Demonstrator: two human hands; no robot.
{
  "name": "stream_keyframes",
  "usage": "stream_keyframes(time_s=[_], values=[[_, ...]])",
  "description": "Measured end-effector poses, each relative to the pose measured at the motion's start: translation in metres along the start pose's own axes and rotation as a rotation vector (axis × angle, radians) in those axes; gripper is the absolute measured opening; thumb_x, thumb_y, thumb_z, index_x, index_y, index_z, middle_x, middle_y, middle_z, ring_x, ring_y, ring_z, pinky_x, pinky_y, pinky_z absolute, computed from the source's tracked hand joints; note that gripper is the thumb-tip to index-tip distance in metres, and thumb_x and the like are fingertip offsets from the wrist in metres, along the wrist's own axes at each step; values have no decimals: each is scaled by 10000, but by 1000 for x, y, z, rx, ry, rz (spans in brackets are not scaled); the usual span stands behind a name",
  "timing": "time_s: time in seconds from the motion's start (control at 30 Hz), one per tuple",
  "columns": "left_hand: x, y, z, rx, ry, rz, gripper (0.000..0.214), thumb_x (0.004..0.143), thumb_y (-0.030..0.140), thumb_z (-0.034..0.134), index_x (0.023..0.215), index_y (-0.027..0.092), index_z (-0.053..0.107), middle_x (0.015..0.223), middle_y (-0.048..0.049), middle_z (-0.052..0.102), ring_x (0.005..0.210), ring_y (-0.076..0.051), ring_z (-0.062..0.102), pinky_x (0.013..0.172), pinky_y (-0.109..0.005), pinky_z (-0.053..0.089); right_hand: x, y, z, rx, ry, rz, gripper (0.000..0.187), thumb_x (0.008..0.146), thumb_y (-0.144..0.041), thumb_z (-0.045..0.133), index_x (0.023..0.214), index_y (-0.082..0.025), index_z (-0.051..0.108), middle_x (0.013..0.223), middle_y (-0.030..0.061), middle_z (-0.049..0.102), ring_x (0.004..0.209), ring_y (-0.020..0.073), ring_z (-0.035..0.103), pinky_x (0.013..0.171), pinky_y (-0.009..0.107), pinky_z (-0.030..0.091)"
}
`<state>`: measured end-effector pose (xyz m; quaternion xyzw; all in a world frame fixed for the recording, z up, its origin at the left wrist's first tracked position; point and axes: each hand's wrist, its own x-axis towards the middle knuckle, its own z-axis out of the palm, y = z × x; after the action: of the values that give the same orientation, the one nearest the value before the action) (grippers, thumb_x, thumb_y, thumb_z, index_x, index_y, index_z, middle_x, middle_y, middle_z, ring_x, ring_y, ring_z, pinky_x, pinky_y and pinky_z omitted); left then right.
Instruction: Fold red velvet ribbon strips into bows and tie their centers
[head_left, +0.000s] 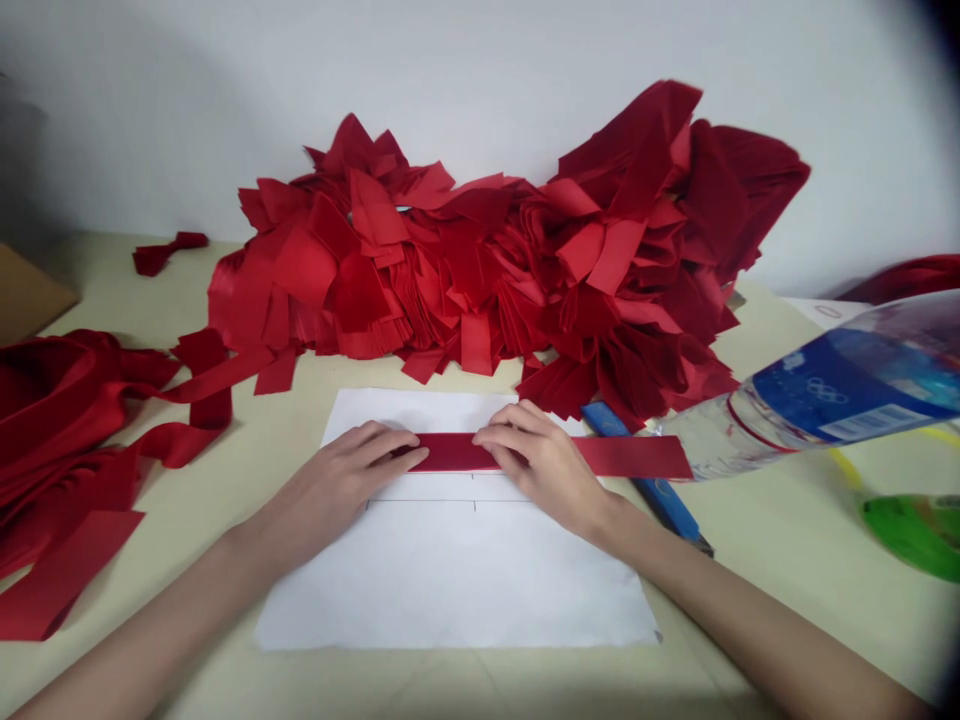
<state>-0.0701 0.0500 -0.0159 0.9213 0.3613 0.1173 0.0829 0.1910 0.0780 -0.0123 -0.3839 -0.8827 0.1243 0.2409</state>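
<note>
A flat red ribbon strip [637,456] lies across the top of a white paper sheet [450,580] marked with thin pencil lines. My left hand [341,480] rests on the sheet, its fingertips pressed flat on the strip's left end. My right hand [544,465] lies over the strip's middle, fingers flat and close together, holding it down. The strip's right end runs off the paper toward a blue utility knife [660,495].
A big heap of cut red ribbon pieces [495,270] fills the back of the table. Loose long red ribbon [67,450] lies at the left. A clear water bottle with a blue label [832,395] lies at the right, above a green tape roll [919,530].
</note>
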Motion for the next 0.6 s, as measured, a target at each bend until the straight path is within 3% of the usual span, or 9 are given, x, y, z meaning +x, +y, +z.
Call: stream_keyframes(time_s=[0.17, 0.37, 0.5, 0.6], values=[[1, 0, 0, -10, 15, -1, 607, 755, -114, 320, 1261, 176, 486, 1250, -78, 534, 1145, -225, 446, 945, -414, 455, -6, 1, -14, -84, -86, -68, 213, 899, -184, 465, 976, -201, 663, 953, 62, 607, 885, 181, 563, 804, 343, 484], [0, 0, 0, -29, 51, 7, 600, 767, -104, 312, 1261, 187, 486, 1236, -81, 548, 1134, -222, 463, 929, -425, 473, -16, -4, -24, -213, -148, -172, 282, 883, -115, 433, 1094, -183, 607, 1062, 82, 619, 1019, 214, 563, 874, 393, 498], [0, -1, 1, -27, 18, -6, 626, 752, -118, 305, 1274, 184, 473, 1260, -73, 525, 1151, -217, 440, 951, -418, 456, -25, 6, -51, -355, -106, -42, 393, 840, -41, 395, 1193, -147, 531, 1187, 106, 565, 1080, 223, 529, 903, 384, 490], [-1, -1, 2, -26, 17, -13, 623, 757, -119, 299, 1273, 181, 476, 1265, -68, 519, 1161, -216, 425, 964, -412, 443, -34, 23, -74, -598, -216, 45, 476, 731, 32, 404, 1168, -96, 543, 1121, 132, 590, 1051, 276, 520, 830, 417, 508]])
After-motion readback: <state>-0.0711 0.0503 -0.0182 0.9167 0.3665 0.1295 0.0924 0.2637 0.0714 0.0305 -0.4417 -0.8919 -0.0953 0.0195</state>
